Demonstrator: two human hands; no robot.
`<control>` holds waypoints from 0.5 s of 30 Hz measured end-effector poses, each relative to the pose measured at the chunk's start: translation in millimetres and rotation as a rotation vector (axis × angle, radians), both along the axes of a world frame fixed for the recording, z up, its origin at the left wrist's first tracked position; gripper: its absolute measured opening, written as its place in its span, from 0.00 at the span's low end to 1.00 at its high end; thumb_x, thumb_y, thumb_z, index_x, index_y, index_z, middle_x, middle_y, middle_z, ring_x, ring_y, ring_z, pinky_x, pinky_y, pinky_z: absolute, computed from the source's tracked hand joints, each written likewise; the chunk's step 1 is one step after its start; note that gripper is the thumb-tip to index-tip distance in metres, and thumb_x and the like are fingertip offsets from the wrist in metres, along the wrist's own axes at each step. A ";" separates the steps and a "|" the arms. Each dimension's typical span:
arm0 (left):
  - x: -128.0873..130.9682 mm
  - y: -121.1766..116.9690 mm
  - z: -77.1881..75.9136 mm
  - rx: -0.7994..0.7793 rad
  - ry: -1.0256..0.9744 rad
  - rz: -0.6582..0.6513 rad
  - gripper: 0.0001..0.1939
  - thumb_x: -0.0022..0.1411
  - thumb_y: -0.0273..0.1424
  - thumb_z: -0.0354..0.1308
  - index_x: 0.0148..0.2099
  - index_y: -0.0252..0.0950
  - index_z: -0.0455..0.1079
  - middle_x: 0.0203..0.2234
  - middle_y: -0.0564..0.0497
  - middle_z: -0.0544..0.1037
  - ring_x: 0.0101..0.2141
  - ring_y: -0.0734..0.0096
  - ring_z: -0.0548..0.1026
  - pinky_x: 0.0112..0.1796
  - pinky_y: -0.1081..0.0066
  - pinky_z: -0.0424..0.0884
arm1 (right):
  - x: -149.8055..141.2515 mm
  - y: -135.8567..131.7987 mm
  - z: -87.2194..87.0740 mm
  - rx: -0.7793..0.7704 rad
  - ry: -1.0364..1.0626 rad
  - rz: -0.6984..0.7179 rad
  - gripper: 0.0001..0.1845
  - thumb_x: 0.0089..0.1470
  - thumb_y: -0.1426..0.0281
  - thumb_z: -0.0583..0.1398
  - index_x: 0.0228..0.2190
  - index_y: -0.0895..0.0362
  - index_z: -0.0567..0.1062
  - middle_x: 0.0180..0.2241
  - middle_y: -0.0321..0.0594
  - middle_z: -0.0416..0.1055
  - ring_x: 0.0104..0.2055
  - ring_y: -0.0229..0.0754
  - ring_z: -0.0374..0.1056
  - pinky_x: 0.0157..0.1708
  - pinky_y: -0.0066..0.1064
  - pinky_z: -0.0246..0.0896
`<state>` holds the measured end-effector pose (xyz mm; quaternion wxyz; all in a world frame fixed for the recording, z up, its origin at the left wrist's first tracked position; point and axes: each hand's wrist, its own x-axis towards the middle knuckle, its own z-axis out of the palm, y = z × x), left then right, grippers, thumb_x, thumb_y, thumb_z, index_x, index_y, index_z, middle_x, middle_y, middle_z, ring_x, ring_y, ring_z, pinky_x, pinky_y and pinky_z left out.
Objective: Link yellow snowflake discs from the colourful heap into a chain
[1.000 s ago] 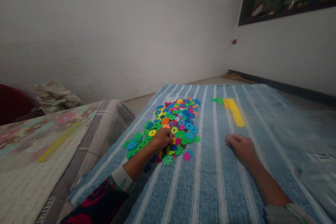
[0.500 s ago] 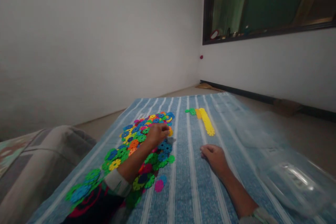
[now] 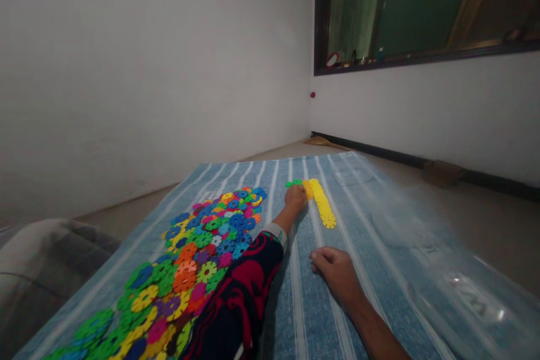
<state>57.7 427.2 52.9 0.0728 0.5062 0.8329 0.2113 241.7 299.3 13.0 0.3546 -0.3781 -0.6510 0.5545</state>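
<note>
My left hand (image 3: 296, 197) reaches over the far part of the cloth, fingers closed at a short row of yellow-orange flower-shaped discs (image 3: 309, 189). Its fingertips press at a disc there, partly hidden by the hand. Just beyond sit a few green discs (image 3: 296, 182). Right of them a long overlapping row of yellow discs (image 3: 324, 205) lies slanting toward me. My right hand (image 3: 335, 273) rests nearer on the cloth, its fingers curled together with nothing visible in them. A large pile of mixed-colour discs (image 3: 206, 225) spreads to the left, partly behind my left sleeve.
A striped blue cloth (image 3: 304, 292) covers the surface. On the right lies a clear plastic bag or container (image 3: 472, 292), hard to make out. Grey fabric (image 3: 50, 270) bulges at the left edge. A wall (image 3: 169, 67) and a window (image 3: 422, 5) stand behind.
My left hand has moved from the pile's right edge, where it pinched a yellow-orange disc, right and away to the yellow-orange row. My right hand stays curled; the view has shifted slightly.
</note>
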 end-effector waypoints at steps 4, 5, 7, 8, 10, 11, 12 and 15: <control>-1.0 11.1 -6.6 -0.005 0.000 0.013 0.14 0.58 0.23 0.55 0.43 0.33 0.77 0.43 0.41 0.81 0.45 0.63 0.76 0.42 0.71 0.67 | -0.6 1.2 -1.6 0.021 -0.023 0.009 0.18 0.51 0.58 0.58 0.20 0.58 0.75 0.20 0.36 0.70 0.25 0.39 0.65 0.30 0.29 0.57; -0.7 12.3 -7.6 -0.007 0.001 0.013 0.14 0.58 0.23 0.54 0.43 0.33 0.77 0.43 0.41 0.81 0.45 0.63 0.76 0.42 0.72 0.67 | -0.7 1.3 -1.9 0.022 -0.028 0.008 0.18 0.51 0.58 0.58 0.20 0.58 0.75 0.20 0.36 0.70 0.25 0.39 0.65 0.29 0.29 0.57; 0.4 13.8 -9.1 -0.009 0.002 0.012 0.14 0.57 0.23 0.54 0.43 0.33 0.77 0.42 0.41 0.81 0.45 0.63 0.76 0.41 0.73 0.67 | -0.8 1.1 -2.4 0.016 -0.031 0.008 0.18 0.51 0.58 0.58 0.21 0.58 0.76 0.20 0.36 0.70 0.25 0.39 0.65 0.29 0.29 0.57; 1.0 14.4 -9.7 -0.009 0.003 0.012 0.14 0.57 0.23 0.54 0.43 0.33 0.77 0.42 0.41 0.81 0.46 0.63 0.76 0.41 0.73 0.67 | -0.9 1.0 -2.7 0.013 -0.030 0.009 0.18 0.51 0.58 0.58 0.21 0.58 0.76 0.20 0.36 0.71 0.25 0.40 0.65 0.29 0.29 0.57; 2.0 15.5 -10.5 -0.004 0.004 0.014 0.14 0.57 0.23 0.54 0.43 0.33 0.77 0.42 0.42 0.81 0.46 0.63 0.76 0.41 0.72 0.66 | -1.2 0.7 -3.3 0.009 -0.028 0.009 0.18 0.51 0.58 0.58 0.21 0.58 0.76 0.20 0.36 0.71 0.25 0.40 0.65 0.29 0.29 0.57; 2.4 15.9 -10.8 -0.002 0.004 0.014 0.14 0.57 0.23 0.55 0.43 0.33 0.77 0.42 0.42 0.81 0.46 0.62 0.76 0.41 0.72 0.66 | -1.4 0.7 -3.7 0.012 -0.028 0.009 0.18 0.51 0.58 0.58 0.21 0.58 0.76 0.20 0.36 0.70 0.25 0.40 0.65 0.29 0.29 0.57; 2.6 16.1 -11.1 0.001 0.005 0.014 0.14 0.57 0.23 0.55 0.43 0.33 0.77 0.42 0.42 0.81 0.46 0.62 0.76 0.41 0.72 0.66 | -1.6 0.8 -4.1 0.018 -0.028 0.010 0.18 0.51 0.58 0.58 0.20 0.58 0.76 0.20 0.36 0.70 0.25 0.40 0.65 0.29 0.29 0.57; 2.7 15.0 -11.8 0.016 0.007 0.016 0.13 0.56 0.24 0.56 0.42 0.34 0.78 0.43 0.42 0.81 0.46 0.62 0.76 0.41 0.72 0.66 | -1.9 1.6 -4.6 0.036 -0.035 0.014 0.18 0.51 0.58 0.58 0.20 0.57 0.75 0.20 0.36 0.70 0.25 0.39 0.65 0.30 0.29 0.57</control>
